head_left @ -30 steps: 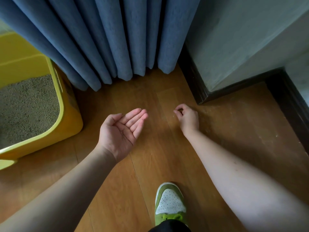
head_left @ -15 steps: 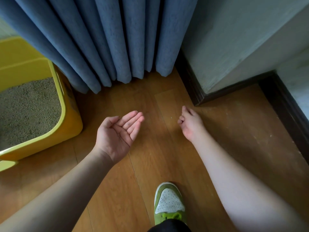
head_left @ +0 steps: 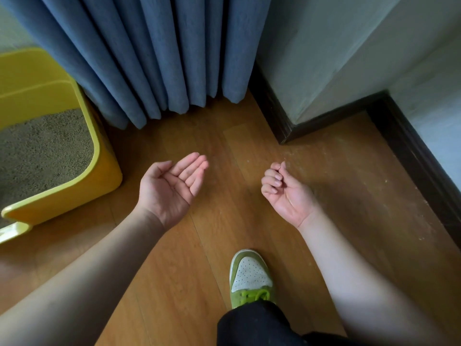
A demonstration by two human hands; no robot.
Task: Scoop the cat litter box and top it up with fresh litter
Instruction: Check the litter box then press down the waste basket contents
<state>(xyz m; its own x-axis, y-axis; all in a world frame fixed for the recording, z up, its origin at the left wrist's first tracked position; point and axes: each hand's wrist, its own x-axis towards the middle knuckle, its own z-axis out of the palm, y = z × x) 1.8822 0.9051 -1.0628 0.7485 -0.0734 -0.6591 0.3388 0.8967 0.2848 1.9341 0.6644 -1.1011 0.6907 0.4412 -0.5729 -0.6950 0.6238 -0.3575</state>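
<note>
Hovering over wood floor (head_left: 224,233): left hand (head_left: 169,188) open-palmed, right hand (head_left: 287,193) curled, seemingly empty.

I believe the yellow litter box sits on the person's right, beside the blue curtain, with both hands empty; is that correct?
Not quite: the head view shows the yellow litter box on the person's left, beside the blue curtain. The left hand and right hand are indeed empty.

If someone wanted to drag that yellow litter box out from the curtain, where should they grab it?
Probably the rolled rim at the near right corner of the litter box, coming from above on its right side. The lip curls outward there, giving fingers an edge, and the left hand, palm up and holding nothing, is nearest. The curtain crowds the far side.
</note>
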